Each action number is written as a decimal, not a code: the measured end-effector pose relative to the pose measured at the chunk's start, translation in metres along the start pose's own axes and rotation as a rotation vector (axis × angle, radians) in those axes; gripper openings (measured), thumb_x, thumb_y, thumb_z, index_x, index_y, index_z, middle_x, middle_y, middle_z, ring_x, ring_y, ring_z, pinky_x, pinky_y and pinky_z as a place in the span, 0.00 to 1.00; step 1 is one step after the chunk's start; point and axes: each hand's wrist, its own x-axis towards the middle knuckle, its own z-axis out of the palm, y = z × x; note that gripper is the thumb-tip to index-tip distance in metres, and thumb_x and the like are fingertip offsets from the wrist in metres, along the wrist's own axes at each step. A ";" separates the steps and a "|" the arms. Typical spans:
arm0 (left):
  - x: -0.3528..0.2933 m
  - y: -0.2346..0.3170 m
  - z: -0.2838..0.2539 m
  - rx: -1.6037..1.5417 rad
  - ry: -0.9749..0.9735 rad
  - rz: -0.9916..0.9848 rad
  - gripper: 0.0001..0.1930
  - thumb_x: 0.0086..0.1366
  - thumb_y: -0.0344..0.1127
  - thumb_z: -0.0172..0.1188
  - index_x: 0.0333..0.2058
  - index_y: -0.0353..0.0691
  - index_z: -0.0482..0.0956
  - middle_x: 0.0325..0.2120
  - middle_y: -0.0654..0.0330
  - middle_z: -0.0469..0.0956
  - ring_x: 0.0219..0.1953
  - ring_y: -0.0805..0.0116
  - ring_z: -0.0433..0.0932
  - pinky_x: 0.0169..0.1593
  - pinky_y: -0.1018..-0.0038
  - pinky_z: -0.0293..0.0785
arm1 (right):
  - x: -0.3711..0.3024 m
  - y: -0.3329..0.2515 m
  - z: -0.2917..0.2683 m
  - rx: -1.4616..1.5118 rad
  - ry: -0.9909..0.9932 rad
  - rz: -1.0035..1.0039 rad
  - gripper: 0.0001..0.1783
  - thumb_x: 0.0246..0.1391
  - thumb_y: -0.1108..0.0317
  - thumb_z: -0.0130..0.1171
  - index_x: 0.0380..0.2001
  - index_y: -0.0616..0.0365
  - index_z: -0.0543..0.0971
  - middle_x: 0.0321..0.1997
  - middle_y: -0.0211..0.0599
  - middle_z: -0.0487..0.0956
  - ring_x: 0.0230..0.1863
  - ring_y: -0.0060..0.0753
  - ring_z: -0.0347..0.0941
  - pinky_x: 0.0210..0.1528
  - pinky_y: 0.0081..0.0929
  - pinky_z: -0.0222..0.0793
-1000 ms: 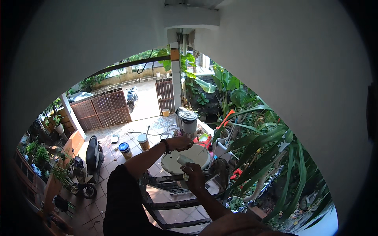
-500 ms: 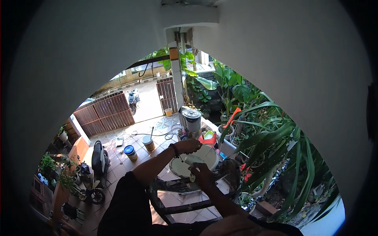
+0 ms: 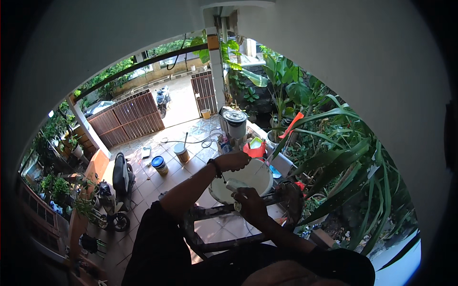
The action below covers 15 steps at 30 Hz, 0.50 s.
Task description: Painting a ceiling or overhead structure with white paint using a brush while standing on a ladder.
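Below me, a wide whitish tub (image 3: 263, 175) stands just beyond a dark, paint-spotted frame (image 3: 229, 244). My left hand (image 3: 234, 162), with a dark bracelet at the wrist, reaches over the tub with its fingers closed; what they hold is too small to make out. My right hand (image 3: 252, 206) is closed on a pale, whitish object (image 3: 237, 185) above the tub's near side. Part of that object shows past the fingers, and its kind is unclear.
On the tiles ahead stand a blue-lidded can (image 3: 159, 165) and a second can (image 3: 181, 152) with a stick in it. A red container (image 3: 255, 149) is behind the tub. Left is a parked motorcycle (image 3: 119, 190); long leaves (image 3: 338, 164) crowd the right.
The view has tilted, so the scene sits differently and more of the street shows. Both hands stay over the tub, the left one slightly farther forward, the right still holding the pale object.
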 end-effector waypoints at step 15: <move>0.020 -0.014 -0.016 0.230 0.068 0.109 0.17 0.62 0.47 0.45 0.24 0.41 0.73 0.17 0.66 0.70 0.17 0.77 0.67 0.17 0.78 0.61 | 0.094 -0.022 -0.154 0.170 -0.322 0.204 0.08 0.45 0.70 0.67 0.31 0.53 0.81 0.31 0.33 0.81 0.35 0.29 0.79 0.40 0.26 0.73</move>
